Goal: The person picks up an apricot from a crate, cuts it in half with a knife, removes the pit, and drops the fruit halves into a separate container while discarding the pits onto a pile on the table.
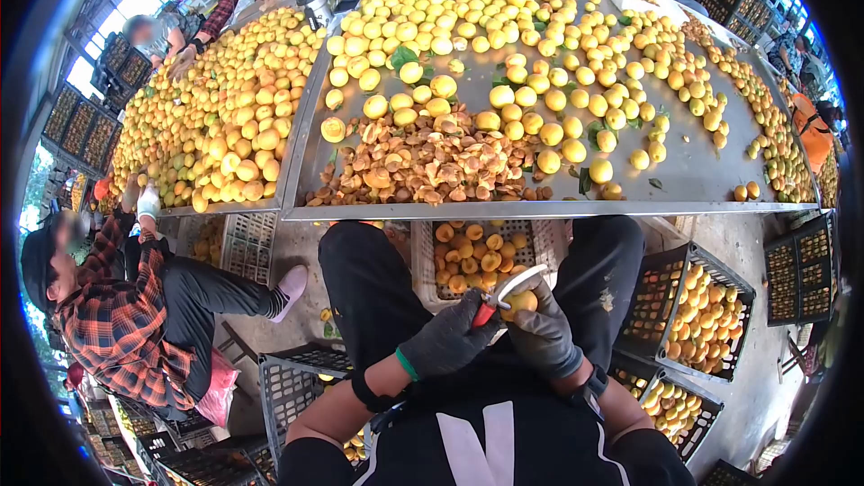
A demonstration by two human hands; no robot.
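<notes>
While a person in a plaid shirt (135, 328) sits at far left, a gloved hand (148, 202) of theirs is at the near edge of a large apricot heap (216, 117). Next right, an empty-looking section of a black crate (286, 391) shows on the floor, left of the wearer's legs.

Left hand (447, 335), dark glove: grip closed around the red handle of a curved metal tool (522, 282). Behind the hands, between the knees, a pale plastic basket (547, 247) holds orange apricot pieces (477, 254). Beyond it, the metal surface (697, 166) carries a pile of split brown-orange pieces (432, 162) near its front edge, with loose yellow apricots (450, 18) and some green leaves behind and to the right.

Held apricot (520, 303) is in the right hand (546, 335), also dark-gloved: grip partly closed, fingers curled round the fruit, tool's curved part right up by it. Can't tell if metal touches skin.

Right of the legs, an upper black crate (650, 306) and a lower black crate (704, 435) stand on the floor, both holding apricots.
</notes>
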